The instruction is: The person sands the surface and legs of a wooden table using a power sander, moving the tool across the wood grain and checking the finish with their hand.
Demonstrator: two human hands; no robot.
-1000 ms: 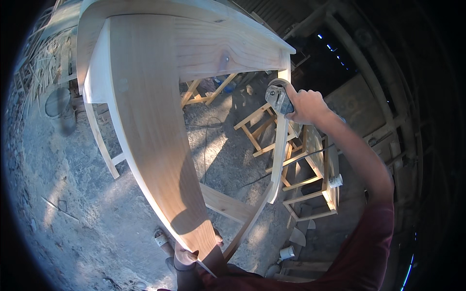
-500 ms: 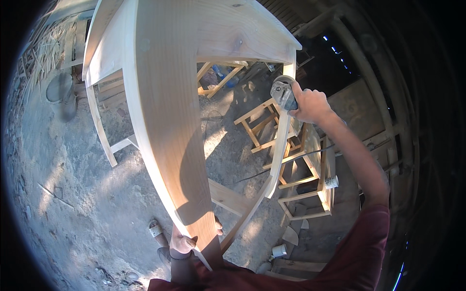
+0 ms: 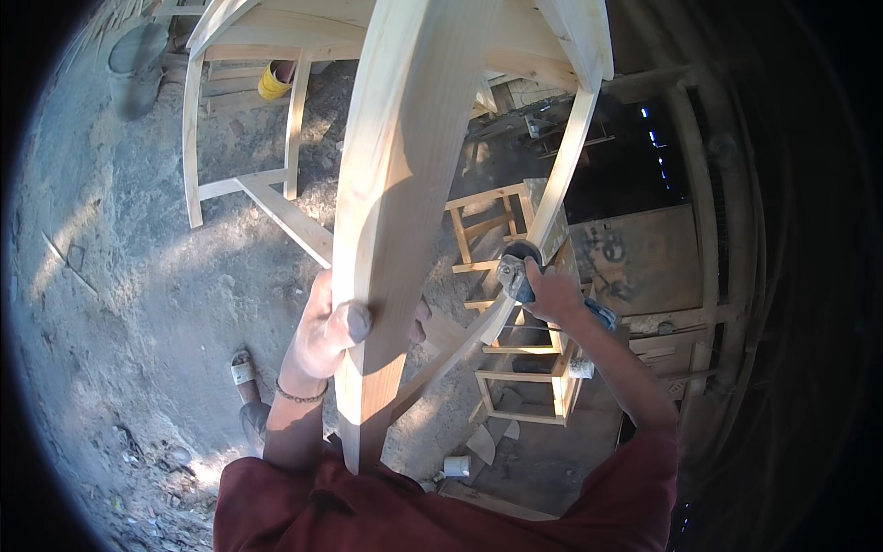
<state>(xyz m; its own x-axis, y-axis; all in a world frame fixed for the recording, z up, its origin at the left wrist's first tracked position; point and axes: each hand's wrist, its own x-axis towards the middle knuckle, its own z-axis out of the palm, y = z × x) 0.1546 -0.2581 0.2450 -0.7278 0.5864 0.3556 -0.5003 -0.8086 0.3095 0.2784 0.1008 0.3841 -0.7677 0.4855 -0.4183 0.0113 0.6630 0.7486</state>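
A pale wooden furniture frame point(image 3: 414, 138) stands before me, its thick plank running down toward my chest. My left hand point(image 3: 336, 331) wraps around the lower part of this plank, thumb on the near face and fingertips showing past the right edge. In my right hand point(image 3: 555, 296) is an angle grinder point(image 3: 517, 271), its disc end against the slim right-hand leg point(image 3: 567, 156), close to where a slanted crosspiece point(image 3: 455, 354) meets it. My right fingers curl over the tool's body, which partly hides that joint. On the left, another leg point(image 3: 191, 138) reaches down toward the ground.
Several small wooden frames point(image 3: 520, 375) stand on the ground beyond my right hand. A yellow bucket point(image 3: 273, 83) sits behind the left legs, and a dark bucket point(image 3: 138, 69) is farther left. Near my right elbow is a white container point(image 3: 456, 466). Boards point(image 3: 644, 262) line the right side.
The furniture frame has shifted in view, its plank now more upright. My left hand is higher on the plank. My right hand has brought the grinder down the leg toward me.
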